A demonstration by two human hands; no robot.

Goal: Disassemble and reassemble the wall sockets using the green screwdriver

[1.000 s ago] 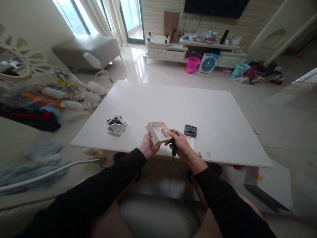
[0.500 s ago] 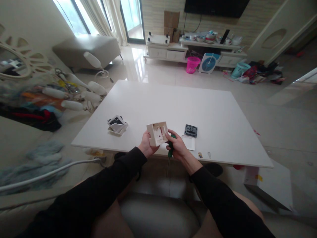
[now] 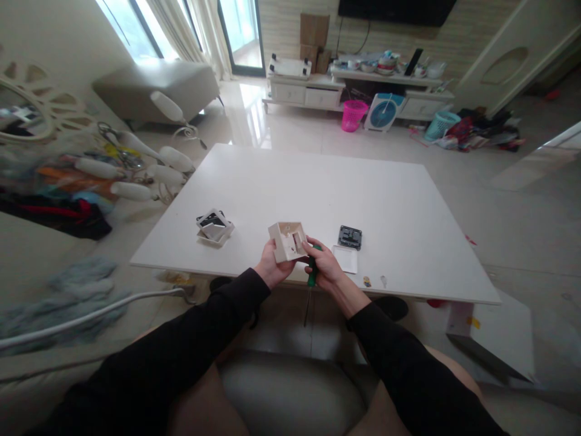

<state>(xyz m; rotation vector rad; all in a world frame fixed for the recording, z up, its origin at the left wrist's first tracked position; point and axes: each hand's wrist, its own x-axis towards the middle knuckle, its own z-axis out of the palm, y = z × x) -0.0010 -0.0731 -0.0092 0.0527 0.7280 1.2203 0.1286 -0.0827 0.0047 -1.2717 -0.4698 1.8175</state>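
Note:
My left hand (image 3: 270, 268) grips a beige plastic wall box (image 3: 287, 240), held just above the near edge of the white table (image 3: 318, 181) with its open side up. My right hand (image 3: 325, 265) is closed round a green-handled screwdriver (image 3: 312, 274) whose shaft points down below the table edge, and its fingertips also touch the box's right side. A dark switch module (image 3: 349, 237) and a white cover plate (image 3: 345, 258) lie on the table right of my hands.
A small stack of switch parts (image 3: 213, 226) lies at the table's left. Two tiny screws (image 3: 374, 281) sit near the front edge. A pink basket (image 3: 353, 116), a fan (image 3: 384, 113) and a TV cabinet (image 3: 318, 91) stand behind. Clutter fills the left side.
The box has turned a little in my hands and shifted slightly left. My right hand with the screwdriver moved left with it, uncovering the white plate.

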